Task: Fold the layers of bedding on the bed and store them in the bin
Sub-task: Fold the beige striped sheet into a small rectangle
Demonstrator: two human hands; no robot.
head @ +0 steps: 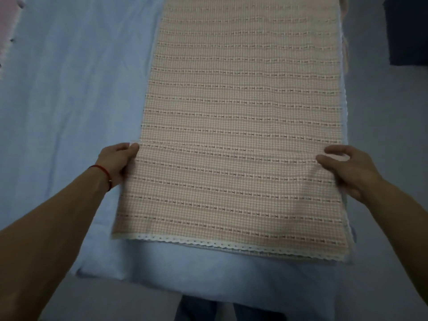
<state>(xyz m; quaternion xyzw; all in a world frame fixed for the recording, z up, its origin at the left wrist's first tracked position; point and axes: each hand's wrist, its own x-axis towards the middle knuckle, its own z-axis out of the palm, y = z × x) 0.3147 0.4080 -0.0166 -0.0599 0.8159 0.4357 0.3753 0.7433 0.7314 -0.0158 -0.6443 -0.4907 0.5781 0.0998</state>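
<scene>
The top edge cuts off my pink blanket [243, 112]; my fingers hide under its sides

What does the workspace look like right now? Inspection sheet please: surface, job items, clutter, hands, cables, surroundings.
Surface: bed under a pale blue sheet, lightly creased.
Job's things: pink checked blanket, folded into a long strip along the bed's right side, lace-trimmed end nearest the person. No bin identifiable.
Clutter: a strip of pink fabric at the far left edge.
Grippers: left hand grips the blanket's left edge, red cord at the wrist; right hand grips its right edge.
Cables: nothing seen.
Surroundings: grey floor; dark object at upper right, too dim to identify.
</scene>
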